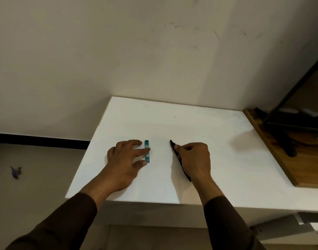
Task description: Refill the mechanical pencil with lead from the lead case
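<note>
A slim teal lead case (147, 143) lies flat on the white table (217, 150), long side pointing away from me. My left hand (125, 159) rests beside it on the left, index fingertip and thumb tip touching its edge, fingers spread. A black mechanical pencil (172, 144) lies to the right, tip pointing away and left. My right hand (194, 159) is curled over its middle, fingers closed on the barrel; the pencil's rear end pokes out below my palm.
A wooden desk (298, 170) adjoins the table on the right, carrying a black stand (288, 141) and cables. A plain wall rises behind. A small purple scrap (16, 171) lies on the floor at the left.
</note>
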`<action>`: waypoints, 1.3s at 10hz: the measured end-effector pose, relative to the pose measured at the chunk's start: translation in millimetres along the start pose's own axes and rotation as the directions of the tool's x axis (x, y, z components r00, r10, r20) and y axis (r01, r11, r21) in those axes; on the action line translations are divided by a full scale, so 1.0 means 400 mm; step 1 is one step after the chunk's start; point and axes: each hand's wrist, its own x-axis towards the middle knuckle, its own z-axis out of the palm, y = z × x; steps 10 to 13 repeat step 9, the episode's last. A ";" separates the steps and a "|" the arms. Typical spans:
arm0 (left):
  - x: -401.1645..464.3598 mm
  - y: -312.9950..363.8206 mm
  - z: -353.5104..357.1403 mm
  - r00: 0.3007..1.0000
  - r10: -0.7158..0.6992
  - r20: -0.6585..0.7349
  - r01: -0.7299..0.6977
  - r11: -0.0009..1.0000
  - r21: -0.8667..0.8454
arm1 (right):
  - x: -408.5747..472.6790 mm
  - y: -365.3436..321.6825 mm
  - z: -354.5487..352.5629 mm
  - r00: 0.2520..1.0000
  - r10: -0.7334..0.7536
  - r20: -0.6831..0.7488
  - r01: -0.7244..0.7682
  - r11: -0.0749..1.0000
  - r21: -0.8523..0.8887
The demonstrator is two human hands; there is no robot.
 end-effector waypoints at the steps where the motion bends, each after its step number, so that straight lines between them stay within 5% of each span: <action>1: 0.009 0.001 0.010 1.000 0.026 -0.013 -0.026 1.000 0.001 | 0.005 -0.001 0.006 1.000 0.021 0.004 -0.022 0.997 0.069; 6: 0.013 -0.018 0.020 0.999 0.041 0.006 -0.041 0.997 0.066 | 0.014 0.026 -0.021 0.999 0.038 -0.016 -0.035 0.987 0.160; 7: 0.003 -0.027 0.031 0.999 0.032 -0.041 -0.030 0.999 0.041 | -0.016 0.043 -0.042 0.991 -0.131 -0.023 0.130 0.991 -0.013; 8: -0.022 -0.039 0.046 0.993 0.024 -0.111 -0.014 0.996 0.093 | -0.058 0.066 -0.063 0.946 -0.324 0.021 0.308 0.873 -0.378; 9: -0.044 -0.049 0.058 0.990 -0.014 -0.138 0.044 0.975 0.219 | -0.085 0.100 -0.070 0.923 -0.344 0.171 0.376 0.722 -0.581; 13: -0.044 -0.049 0.058 0.990 -0.014 -0.138 0.044 0.975 0.219 | -0.085 0.100 -0.070 0.923 -0.344 0.171 0.376 0.722 -0.581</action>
